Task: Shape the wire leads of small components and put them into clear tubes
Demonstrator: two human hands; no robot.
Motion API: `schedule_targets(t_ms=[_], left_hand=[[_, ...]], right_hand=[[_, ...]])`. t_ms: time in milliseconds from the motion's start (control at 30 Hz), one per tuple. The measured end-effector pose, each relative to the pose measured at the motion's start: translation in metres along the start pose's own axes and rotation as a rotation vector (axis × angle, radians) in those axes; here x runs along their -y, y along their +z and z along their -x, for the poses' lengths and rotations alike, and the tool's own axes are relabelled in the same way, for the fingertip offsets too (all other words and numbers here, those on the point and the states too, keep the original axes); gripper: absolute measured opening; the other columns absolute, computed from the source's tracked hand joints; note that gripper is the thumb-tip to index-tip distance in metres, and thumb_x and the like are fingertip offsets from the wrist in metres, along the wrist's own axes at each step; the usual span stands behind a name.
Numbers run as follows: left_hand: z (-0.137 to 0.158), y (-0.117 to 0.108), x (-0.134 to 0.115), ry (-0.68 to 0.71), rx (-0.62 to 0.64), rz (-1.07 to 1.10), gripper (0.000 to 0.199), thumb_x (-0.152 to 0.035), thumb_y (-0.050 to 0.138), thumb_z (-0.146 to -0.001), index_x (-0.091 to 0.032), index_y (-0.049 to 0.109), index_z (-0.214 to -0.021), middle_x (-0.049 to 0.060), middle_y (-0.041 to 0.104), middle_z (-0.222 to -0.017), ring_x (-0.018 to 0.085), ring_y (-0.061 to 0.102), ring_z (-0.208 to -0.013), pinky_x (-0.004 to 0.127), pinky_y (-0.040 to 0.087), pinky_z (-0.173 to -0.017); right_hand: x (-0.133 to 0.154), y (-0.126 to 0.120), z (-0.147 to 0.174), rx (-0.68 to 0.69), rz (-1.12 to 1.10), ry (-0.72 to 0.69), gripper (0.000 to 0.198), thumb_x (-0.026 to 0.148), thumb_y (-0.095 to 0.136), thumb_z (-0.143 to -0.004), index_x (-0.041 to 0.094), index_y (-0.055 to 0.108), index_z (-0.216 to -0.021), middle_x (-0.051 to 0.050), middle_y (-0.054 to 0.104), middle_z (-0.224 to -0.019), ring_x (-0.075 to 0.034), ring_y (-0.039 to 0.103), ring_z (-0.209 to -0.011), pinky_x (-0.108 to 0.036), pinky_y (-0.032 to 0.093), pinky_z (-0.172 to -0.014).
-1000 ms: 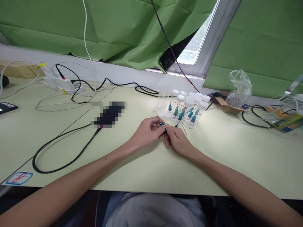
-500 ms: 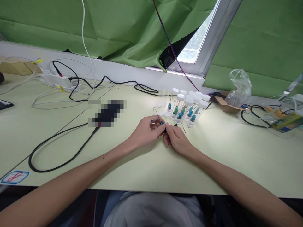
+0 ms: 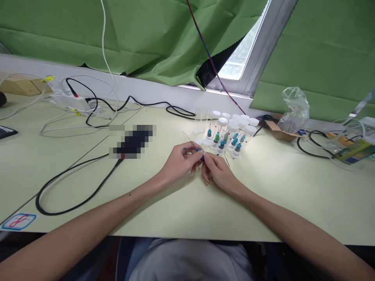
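In the middle of the desk, my left hand (image 3: 180,162) and my right hand (image 3: 219,170) meet at the fingertips. Both are closed in a pinch on a small blue part with a thin bent wire (image 3: 199,150). The wire rises above my left fingers in a sharp bend, with a small dark blue bead at its lower left end. Fingers hide much of the blue part. Just beyond my right hand stand several clear vials with white caps (image 3: 233,125), holding similar blue and green parts with wires. A thin metal rod (image 3: 226,159) lies beside my right hand.
Clear uncapped tubes (image 3: 201,117) stand behind the hands. A blurred dark device (image 3: 133,141) with a black cable (image 3: 58,214) lies left. At the back are a white power strip (image 3: 70,100), a small cardboard box (image 3: 281,132) with a plastic bag, and a clear container (image 3: 356,146).
The bent wire has tilted to the left and lower above my left fingers. Both hands stay together on the blue part, shifted only slightly. The vials have not moved on the desk.
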State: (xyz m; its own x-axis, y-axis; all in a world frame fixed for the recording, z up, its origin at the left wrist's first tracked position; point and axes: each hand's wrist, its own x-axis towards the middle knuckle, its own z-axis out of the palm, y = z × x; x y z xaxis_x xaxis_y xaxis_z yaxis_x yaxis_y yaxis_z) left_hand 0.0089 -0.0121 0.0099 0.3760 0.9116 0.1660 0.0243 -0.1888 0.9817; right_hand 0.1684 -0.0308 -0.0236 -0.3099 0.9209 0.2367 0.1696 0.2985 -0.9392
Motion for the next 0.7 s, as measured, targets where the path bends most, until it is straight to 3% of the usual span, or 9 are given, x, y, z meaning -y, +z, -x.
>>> schedule_targets(t_ms=[333,467,600,700], left_hand=[[-0.001,0.0005,0.0016,-0.004,0.047,0.126,0.027,-0.04,0.072,-0.08,-0.016,0.061,-0.081,-0.002,0.057,-0.062,0.011,0.054,-0.049,0.026,0.045,-0.05],[-0.0007,0.0004,0.0008,-0.005,0.018,0.137,0.028,-0.041,0.073,-0.079,-0.016,0.061,-0.082,-0.001,0.058,-0.066,0.01,0.053,-0.049,0.026,0.045,-0.05],[-0.0012,-0.0006,0.0003,-0.01,-0.035,0.146,0.028,-0.041,0.074,-0.079,-0.016,0.062,-0.083,0.0,0.059,-0.067,0.011,0.053,-0.05,0.027,0.045,-0.05],[-0.0013,-0.0007,-0.0004,-0.018,-0.057,0.153,0.026,-0.039,0.073,-0.079,-0.016,0.062,-0.081,-0.001,0.057,-0.064,0.011,0.053,-0.051,0.027,0.045,-0.05]], right_hand=[[-0.0059,0.0013,-0.0015,0.0,-0.011,0.032,0.068,0.065,0.025,-0.099,0.019,0.052,-0.057,0.001,0.049,-0.045,-0.012,0.048,-0.044,-0.025,0.041,-0.052],[-0.0031,0.0017,-0.0005,-0.04,-0.038,0.019,0.058,0.062,0.027,-0.1,0.02,0.052,-0.069,0.002,0.05,-0.049,-0.011,0.046,-0.043,-0.025,0.04,-0.049],[-0.0001,0.0021,0.0004,-0.055,-0.079,0.002,0.036,0.058,0.045,-0.097,0.023,0.049,-0.089,0.008,0.049,-0.05,-0.01,0.044,-0.041,-0.023,0.04,-0.045],[-0.0006,0.0019,0.0006,-0.045,-0.09,-0.016,0.032,0.056,0.051,-0.095,0.024,0.048,-0.094,0.01,0.047,-0.049,-0.01,0.042,-0.04,-0.022,0.04,-0.043]])
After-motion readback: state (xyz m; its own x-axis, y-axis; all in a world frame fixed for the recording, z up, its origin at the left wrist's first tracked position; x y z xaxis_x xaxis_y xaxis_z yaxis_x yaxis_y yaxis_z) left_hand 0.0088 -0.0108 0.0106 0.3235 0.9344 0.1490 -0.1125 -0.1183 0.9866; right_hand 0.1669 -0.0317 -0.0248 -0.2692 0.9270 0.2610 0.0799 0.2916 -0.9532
